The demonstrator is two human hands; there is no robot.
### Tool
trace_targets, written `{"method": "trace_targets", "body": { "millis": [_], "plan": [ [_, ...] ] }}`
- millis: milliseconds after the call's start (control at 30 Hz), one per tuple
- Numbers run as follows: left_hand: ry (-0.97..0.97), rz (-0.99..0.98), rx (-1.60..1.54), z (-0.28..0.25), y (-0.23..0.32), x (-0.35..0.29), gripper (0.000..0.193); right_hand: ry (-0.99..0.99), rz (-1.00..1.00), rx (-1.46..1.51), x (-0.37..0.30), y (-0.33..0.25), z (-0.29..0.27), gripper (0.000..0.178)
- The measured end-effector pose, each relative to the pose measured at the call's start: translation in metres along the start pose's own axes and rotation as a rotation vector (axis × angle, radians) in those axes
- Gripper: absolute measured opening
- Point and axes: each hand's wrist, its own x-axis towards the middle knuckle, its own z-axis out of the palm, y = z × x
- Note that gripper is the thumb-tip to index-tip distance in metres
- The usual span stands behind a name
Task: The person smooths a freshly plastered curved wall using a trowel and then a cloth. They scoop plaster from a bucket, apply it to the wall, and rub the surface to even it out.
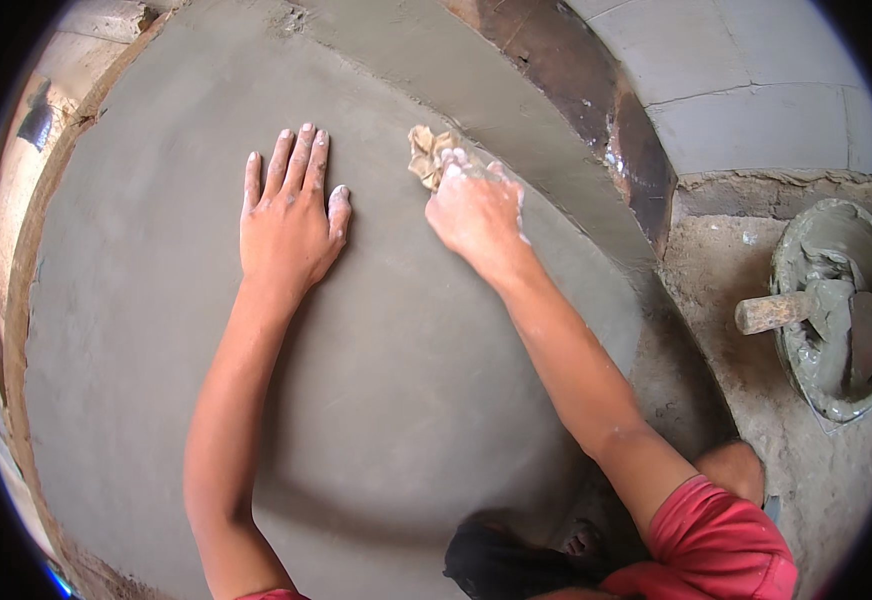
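A broad sheet of smooth, wet-looking grey cement (pixel 386 330) spreads under both my arms. My left hand (pixel 291 215) lies flat on it, palm down with the fingers stretched out; grey-white residue coats the fingertips. Farther right, my right hand (pixel 476 205) is closed around a crumpled tan piece (pixel 426 155) that looks like cloth or paper, pressed against the cement close to a raised band (pixel 516 130) along its right side. Part of the crumpled piece is hidden under my fingers, which are also smeared white.
At the right, a round pan (pixel 836 395) of wet mortar holds a trowel with a wooden handle (pixel 771 312). A brown stained board (pixel 576 80) runs along the upper right, beside pale tiles (pixel 756 125). A wooden strip (pixel 18 330) edges the left side.
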Motion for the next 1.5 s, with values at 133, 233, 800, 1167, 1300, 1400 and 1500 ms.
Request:
{"method": "trace_targets", "body": {
  "millis": [133,233,800,1167,1300,1400,1500],
  "plan": [
    [-0.010,-0.003,0.006,0.000,-0.001,0.003,0.063,0.121,-0.173,0.084,-0.003,0.003,0.020,0.065],
    [-0.013,0.007,0.024,-0.001,-0.002,0.002,0.063,0.239,-0.199,0.105,-0.014,0.004,0.012,0.064],
    [-0.007,0.052,-0.006,-0.003,0.004,-0.001,0.061,0.115,0.364,0.195,-0.103,0.100,0.067,0.071],
    [-0.070,0.087,-0.010,-0.004,-0.003,-0.023,0.065,0.300,0.470,0.500,-0.118,0.120,0.111,0.073],
    [-0.103,0.082,-0.021,-0.011,0.002,-0.036,0.065,0.248,0.250,0.313,-0.193,0.093,0.108,0.083],
    [-0.102,0.060,-0.062,-0.010,0.013,-0.049,0.065,0.083,-0.157,0.168,-0.239,0.063,0.135,0.090],
    [-0.117,0.039,-0.140,-0.011,0.024,-0.081,0.065,0.086,-0.090,0.111,-0.250,0.078,0.156,0.062]
  ]
}}
